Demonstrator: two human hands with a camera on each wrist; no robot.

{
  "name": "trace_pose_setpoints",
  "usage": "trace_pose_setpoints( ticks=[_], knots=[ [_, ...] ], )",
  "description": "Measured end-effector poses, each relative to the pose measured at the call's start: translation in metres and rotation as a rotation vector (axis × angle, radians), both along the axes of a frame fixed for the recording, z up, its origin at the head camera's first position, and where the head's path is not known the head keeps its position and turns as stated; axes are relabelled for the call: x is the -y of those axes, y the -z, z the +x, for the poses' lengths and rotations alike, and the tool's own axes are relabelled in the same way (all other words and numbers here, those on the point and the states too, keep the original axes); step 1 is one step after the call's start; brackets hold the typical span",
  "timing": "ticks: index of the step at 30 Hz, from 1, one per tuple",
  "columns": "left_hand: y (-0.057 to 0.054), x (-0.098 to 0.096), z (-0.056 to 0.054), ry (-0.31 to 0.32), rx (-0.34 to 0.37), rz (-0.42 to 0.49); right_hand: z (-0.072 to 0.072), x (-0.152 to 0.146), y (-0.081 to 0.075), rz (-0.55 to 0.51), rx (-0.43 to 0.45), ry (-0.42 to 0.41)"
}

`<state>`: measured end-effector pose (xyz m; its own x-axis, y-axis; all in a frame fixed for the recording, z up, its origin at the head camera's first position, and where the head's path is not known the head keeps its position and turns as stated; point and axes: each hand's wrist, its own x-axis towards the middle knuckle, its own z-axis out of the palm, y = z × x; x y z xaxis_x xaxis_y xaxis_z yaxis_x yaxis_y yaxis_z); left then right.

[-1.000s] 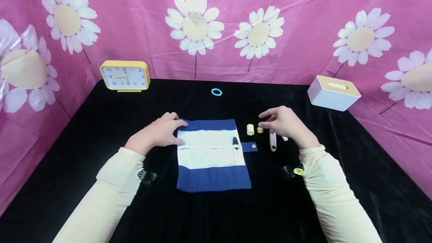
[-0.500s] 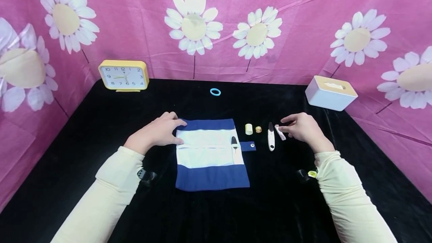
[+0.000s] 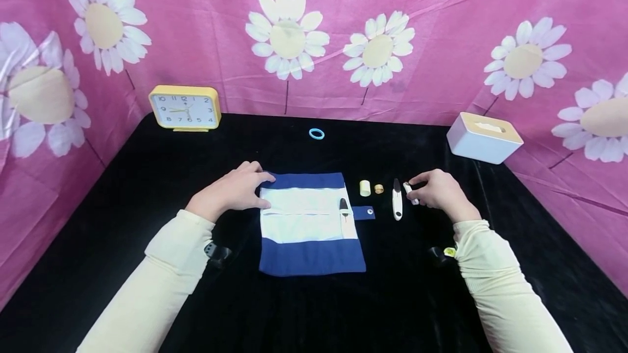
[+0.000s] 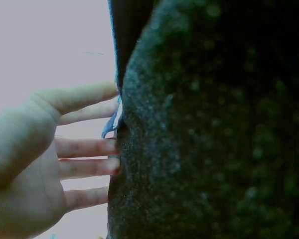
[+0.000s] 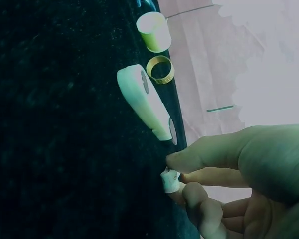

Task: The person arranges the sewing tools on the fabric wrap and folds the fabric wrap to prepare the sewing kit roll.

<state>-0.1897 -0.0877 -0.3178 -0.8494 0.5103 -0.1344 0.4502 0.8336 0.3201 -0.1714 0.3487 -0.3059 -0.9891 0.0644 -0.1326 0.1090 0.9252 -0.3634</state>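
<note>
A blue and white cloth pouch (image 3: 304, 227) lies spread flat, a dark-tipped item (image 3: 343, 205) tucked in its right pocket. My left hand (image 3: 234, 191) rests at its upper left edge, thumb and fingers on the cloth; in the left wrist view those fingers are straight. To the right of the pouch, my right hand (image 3: 439, 194) pinches a small white strip-like piece (image 5: 170, 181) between thumb and fingers, covering part of it. Beside that stands a white, dark-tipped handheld tool (image 3: 397, 203). A gold dimpled thimble ring (image 5: 161, 69) and a pale yellow thread spool (image 5: 154, 32) lie nearer the pouch.
On the black cloth-covered table (image 3: 314, 315), a yellow clock (image 3: 185, 108) stands at back left and a tissue box (image 3: 484, 138) at back right. A light blue ring (image 3: 316, 134) lies at the back middle. The pouch's snap strap (image 3: 364, 212) sticks out rightward.
My right hand has moved right, from over the thimble and white tool to the small white piece, and now pinches it. My left hand stays at the pouch edge.
</note>
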Motion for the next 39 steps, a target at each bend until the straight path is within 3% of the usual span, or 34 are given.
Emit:
trace_pose_setpoints(
  ticks=[9, 17, 29, 39],
  knots=[
    [0.001, -0.001, 0.0, -0.008, 0.002, 0.001, 0.0, 0.019, -0.013, -0.029, -0.052, -0.001],
    [0.001, -0.002, -0.001, -0.014, 0.006, 0.0, -0.002, 0.056, -0.02, -0.198, -0.019, -0.05],
    [-0.001, -0.002, 0.001, -0.012, -0.004, -0.003, -0.012, 0.116, -0.011, -0.339, 0.018, -0.149],
    [-0.001, -0.002, 0.001, -0.008, 0.001, -0.014, -0.016, 0.152, 0.003, -0.309, 0.037, -0.176]
  ],
)
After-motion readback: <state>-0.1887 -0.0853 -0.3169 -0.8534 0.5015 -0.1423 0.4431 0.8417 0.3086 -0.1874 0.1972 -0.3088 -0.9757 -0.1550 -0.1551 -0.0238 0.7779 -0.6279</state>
